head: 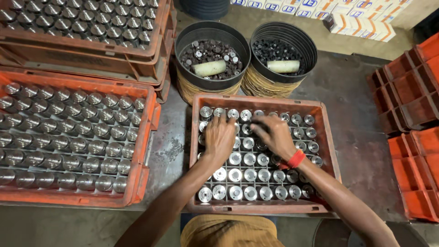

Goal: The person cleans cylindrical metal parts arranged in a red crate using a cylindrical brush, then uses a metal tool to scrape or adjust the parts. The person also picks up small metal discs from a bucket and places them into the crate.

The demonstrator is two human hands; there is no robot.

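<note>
Along the far wall we see a row of small cartons (315, 5), white with blue panels. To their right more cartons (366, 25) lie, white with orange edges, flat rectangular boxes packed close together.

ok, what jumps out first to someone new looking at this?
Both hands, left hand and right hand, press down on shiny metal cylinders gridded in the centre orange crate. At left a bigger crate holds more. Behind stand two black tubs of small dark parts.
</note>
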